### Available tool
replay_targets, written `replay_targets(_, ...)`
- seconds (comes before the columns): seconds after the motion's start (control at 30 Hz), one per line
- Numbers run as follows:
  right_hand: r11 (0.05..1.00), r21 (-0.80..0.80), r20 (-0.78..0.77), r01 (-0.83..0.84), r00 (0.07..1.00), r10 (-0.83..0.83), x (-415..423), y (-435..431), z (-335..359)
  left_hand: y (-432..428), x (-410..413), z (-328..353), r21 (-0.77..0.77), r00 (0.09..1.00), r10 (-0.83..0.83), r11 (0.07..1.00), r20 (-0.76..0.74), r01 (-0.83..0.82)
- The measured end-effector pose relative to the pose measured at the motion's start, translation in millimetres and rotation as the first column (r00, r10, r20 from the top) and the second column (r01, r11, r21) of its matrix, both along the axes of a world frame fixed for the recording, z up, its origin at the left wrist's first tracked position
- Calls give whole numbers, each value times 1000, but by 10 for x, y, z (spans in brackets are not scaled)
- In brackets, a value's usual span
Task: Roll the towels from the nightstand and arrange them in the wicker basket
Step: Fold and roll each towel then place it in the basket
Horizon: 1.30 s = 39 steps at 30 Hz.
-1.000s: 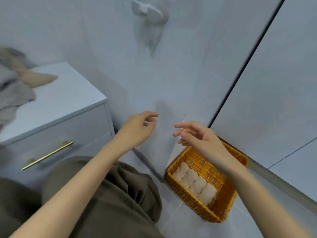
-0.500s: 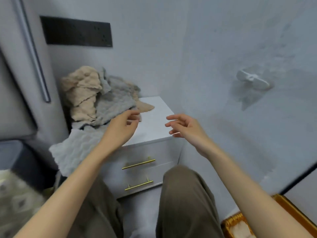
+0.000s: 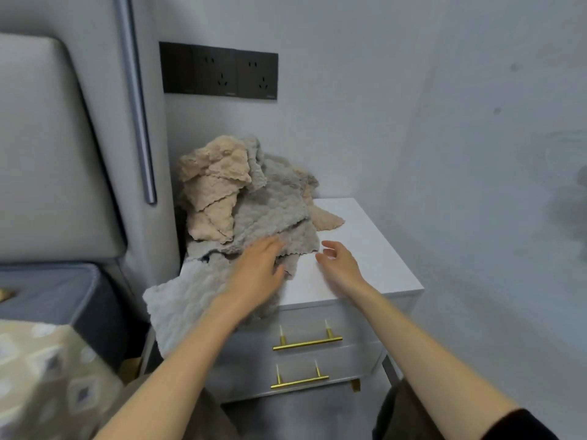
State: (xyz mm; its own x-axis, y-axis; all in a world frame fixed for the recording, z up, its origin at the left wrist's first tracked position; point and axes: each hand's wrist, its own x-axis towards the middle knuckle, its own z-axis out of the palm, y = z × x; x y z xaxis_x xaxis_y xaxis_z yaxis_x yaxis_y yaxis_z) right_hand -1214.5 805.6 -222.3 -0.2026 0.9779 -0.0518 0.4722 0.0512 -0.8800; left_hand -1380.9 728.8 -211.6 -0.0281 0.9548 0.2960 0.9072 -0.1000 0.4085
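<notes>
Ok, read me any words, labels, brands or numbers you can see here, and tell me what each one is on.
Nothing readable in this view.
The black socket panel: tiny pale marks along its lower edge, too small and blurred to read.
The towels and nightstand: no label or print shows.

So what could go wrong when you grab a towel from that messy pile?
1. A grey towel hangs over the front edge of the nightstand. Tugging near it could slide it onto the floor.
2. The beige towel and the grey ones lie tangled in one heap. Pulling the one under the left hand may drag others along. The right hand holds nothing and could steady the heap.
</notes>
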Motion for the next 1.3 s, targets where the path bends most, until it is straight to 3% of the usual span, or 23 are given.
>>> replay_targets(0.17,1000,-2,-28,27,999,-27,-265,328,-104,357,-2,-83,-48,993,-2,999,-122,-4)
replay_targets(0.3,995,48,79,92,992,-96,-410,509,-171,525,-1,-126,-85,979,-24,996,-203,6)
replay_targets(0.53,981,62,-193,182,967,-167,-137,558,-127,665,-86,-184,-62,974,56,996,-217,-71)
replay_targets(0.63,952,17,-354,304,893,-279,3,560,18,685,-66,-194,-48,977,113,991,-181,-124)
replay_targets(0.7,960,-37,-422,277,867,-267,135,523,85,699,-56,-187,-51,977,145,987,-155,-155)
replay_targets(0.83,992,-120,-214,34,975,-59,204,418,-21,714,30,-138,-67,977,146,985,-159,-158)
replay_targets(1.1,974,-208,-105,94,987,-118,-146,512,-71,735,58,-154,-55,973,99,992,-210,-113)
replay_targets(1.3,993,-74,14,89,996,-88,-378,645,-120,767,-85,-179,-39,958,81,995,-277,-95)
